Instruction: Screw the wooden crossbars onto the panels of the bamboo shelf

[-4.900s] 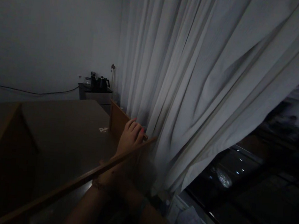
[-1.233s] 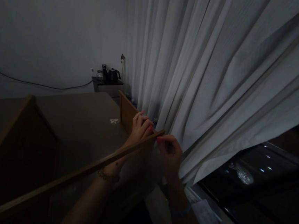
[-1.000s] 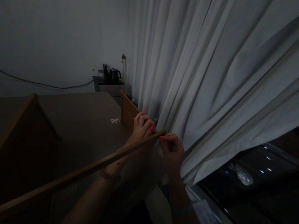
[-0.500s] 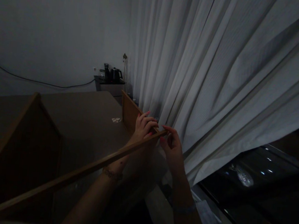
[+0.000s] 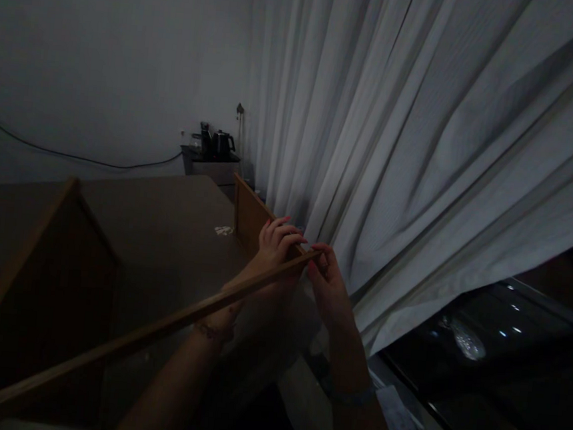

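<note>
A long narrow wooden strip [image 5: 166, 325] runs from the lower left up to the corner of a low upright wooden panel [image 5: 249, 213]. My left hand [image 5: 274, 244] curls over the top edge of that panel, close to the corner, with its forearm behind the strip. At the strip's far end, my right hand [image 5: 329, 286] pinches the wood between thumb and fingers. Another upright wooden panel [image 5: 54, 288] stands to the left, dark and partly cut off by the frame. The exact joint at the corner is partly hidden by my fingers.
The panels stand on a brownish table [image 5: 176, 212], with small white pieces [image 5: 223, 231] near the far panel. A long white curtain [image 5: 397, 151] hangs close on the right. Behind, a black kettle [image 5: 221, 144] sits on a small cabinet [image 5: 215, 168].
My right fingers and thumb have drawn in slightly around the strip's end. My left hand has shifted only a little on the panel edge.
</note>
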The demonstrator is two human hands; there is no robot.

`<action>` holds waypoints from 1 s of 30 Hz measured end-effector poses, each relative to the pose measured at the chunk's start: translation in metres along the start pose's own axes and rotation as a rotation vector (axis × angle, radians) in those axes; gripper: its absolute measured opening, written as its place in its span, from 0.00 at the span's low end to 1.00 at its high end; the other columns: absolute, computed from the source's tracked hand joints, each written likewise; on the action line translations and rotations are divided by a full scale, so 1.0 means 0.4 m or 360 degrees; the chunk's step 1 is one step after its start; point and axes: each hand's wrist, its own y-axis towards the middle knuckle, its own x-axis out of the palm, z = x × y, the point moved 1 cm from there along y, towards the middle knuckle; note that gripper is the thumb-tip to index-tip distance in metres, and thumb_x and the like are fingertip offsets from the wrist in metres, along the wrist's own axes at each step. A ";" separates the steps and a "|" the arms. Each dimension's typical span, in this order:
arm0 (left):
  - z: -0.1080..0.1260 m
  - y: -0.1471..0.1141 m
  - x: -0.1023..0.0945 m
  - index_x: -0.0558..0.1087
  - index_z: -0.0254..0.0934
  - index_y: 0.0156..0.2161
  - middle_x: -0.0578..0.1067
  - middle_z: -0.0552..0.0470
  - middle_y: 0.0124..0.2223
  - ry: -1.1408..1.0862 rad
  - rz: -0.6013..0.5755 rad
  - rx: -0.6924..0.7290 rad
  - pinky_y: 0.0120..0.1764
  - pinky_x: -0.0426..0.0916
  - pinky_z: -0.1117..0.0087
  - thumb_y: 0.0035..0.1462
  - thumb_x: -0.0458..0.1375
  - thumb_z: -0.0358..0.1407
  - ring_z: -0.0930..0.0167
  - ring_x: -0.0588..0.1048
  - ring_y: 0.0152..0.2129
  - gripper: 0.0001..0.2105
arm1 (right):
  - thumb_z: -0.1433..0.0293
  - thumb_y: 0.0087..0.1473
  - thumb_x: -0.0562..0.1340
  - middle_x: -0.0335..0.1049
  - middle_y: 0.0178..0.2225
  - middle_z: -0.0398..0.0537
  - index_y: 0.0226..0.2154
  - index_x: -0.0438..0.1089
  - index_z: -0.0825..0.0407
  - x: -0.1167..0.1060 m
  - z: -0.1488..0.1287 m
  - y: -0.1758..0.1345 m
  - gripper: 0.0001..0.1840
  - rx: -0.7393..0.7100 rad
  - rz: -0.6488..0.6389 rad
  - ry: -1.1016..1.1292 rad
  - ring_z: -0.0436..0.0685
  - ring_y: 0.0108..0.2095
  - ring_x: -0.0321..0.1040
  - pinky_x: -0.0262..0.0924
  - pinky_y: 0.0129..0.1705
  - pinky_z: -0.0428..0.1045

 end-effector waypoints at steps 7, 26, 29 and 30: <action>0.053 0.010 0.020 0.66 0.40 0.40 0.68 0.45 0.44 0.0159 0.0099 -0.0340 0.57 0.56 0.51 0.59 0.36 0.60 0.56 0.62 0.57 0.28 | 0.59 0.53 0.67 0.69 0.40 0.36 0.45 0.64 0.39 0.009 -0.005 -0.006 0.18 0.0030 0.0016 -0.0017 0.49 0.43 0.66 0.60 0.48 0.44; 0.106 0.029 -0.025 0.64 0.38 0.41 0.69 0.43 0.46 0.0184 -0.0242 -0.0363 0.51 0.54 0.53 0.64 0.39 0.42 0.59 0.63 0.52 0.14 | 0.57 0.52 0.67 0.71 0.42 0.39 0.49 0.65 0.39 0.018 0.008 -0.014 0.22 0.0050 0.0058 0.0150 0.51 0.45 0.69 0.62 0.51 0.48; 0.108 0.028 -0.025 0.64 0.38 0.41 0.69 0.43 0.46 0.0177 -0.0233 -0.0371 0.49 0.54 0.54 0.65 0.38 0.43 0.59 0.63 0.52 0.16 | 0.57 0.52 0.67 0.71 0.42 0.39 0.49 0.65 0.39 0.019 0.009 -0.017 0.22 0.0051 0.0081 0.0146 0.51 0.45 0.69 0.62 0.52 0.48; 0.108 0.028 -0.026 0.64 0.37 0.41 0.69 0.43 0.46 0.0166 -0.0232 -0.0367 0.48 0.54 0.54 0.65 0.38 0.43 0.58 0.63 0.52 0.16 | 0.57 0.52 0.67 0.71 0.42 0.39 0.50 0.65 0.39 0.020 0.009 -0.018 0.23 0.0053 0.0087 0.0145 0.51 0.45 0.69 0.62 0.52 0.48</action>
